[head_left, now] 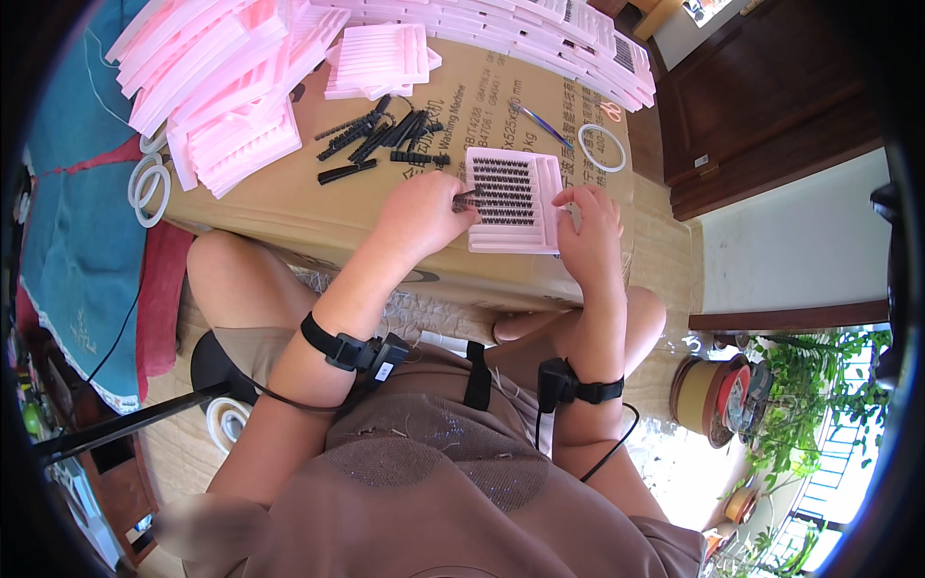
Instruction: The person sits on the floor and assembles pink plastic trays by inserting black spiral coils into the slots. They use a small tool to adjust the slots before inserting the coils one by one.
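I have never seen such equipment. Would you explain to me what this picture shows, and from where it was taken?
There is no robot here, only a person's two bare hands. The picture comes from a wide fisheye camera worn on the head, looking down, so straight edges bend near the rim. Black straps on both forearms carry small black devices.

The work surface is a cardboard box. On it lie a pink tray with rows of black tufts, loose black strips, piled pink trays, a slim blue tool, scissors and a white ring.

The left hand pinches a small dark piece; the right hand is at the tray's right edge.
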A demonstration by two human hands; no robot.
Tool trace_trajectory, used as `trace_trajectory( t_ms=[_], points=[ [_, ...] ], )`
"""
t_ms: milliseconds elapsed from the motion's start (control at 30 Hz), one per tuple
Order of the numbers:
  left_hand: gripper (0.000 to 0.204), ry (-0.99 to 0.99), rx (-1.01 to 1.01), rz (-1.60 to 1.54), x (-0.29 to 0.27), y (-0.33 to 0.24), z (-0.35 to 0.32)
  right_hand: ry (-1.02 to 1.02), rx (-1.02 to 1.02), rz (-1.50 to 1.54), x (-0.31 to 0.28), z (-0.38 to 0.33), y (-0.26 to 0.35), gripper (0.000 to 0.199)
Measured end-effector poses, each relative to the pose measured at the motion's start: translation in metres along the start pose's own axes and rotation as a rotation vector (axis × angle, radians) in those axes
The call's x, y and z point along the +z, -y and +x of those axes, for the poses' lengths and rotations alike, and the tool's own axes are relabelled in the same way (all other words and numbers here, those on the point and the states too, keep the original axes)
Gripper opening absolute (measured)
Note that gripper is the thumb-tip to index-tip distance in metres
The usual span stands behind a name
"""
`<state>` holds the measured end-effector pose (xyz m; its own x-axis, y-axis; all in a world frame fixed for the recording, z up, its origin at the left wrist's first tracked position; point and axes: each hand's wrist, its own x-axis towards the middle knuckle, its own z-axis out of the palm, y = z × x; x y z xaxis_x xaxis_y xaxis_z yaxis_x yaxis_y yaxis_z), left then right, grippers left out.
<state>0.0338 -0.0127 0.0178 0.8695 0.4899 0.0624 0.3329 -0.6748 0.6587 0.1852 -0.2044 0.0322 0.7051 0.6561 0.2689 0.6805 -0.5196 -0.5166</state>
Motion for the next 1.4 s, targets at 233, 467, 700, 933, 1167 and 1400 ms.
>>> trace_trajectory(
  t_ms=[233,467,700,933,1167,1400],
  points=[
    [0.032,-0.074,-0.014,0.025,0.007,-0.002,-0.001,-0.007,-0.208,-0.146,0.028,-0.014,0.018,0.030],
    [0.024,-0.081,-0.105,-0.505,0.005,0.007,0.001,0.029,-0.306,-0.085,0.044,-0.014,0.041,0.031],
    [0.011,0.142,-0.185,-1.397,-0.006,-0.001,-0.008,-0.004,-0.106,0.574,0.037,0.013,0.060,0.009],
    [0.008,0.376,-0.051,-1.384,-0.002,-0.005,-0.004,0.191,0.087,0.903,0.036,0.023,0.078,0.018],
    [0.016,0.323,-0.121,-1.341,-0.006,-0.011,-0.013,0.442,0.240,1.218,0.027,0.023,0.072,0.017],
    [0.030,0.157,-0.197,-1.436,-0.002,-0.009,-0.005,0.145,0.280,1.278,0.032,0.017,0.080,0.018]
  ],
)
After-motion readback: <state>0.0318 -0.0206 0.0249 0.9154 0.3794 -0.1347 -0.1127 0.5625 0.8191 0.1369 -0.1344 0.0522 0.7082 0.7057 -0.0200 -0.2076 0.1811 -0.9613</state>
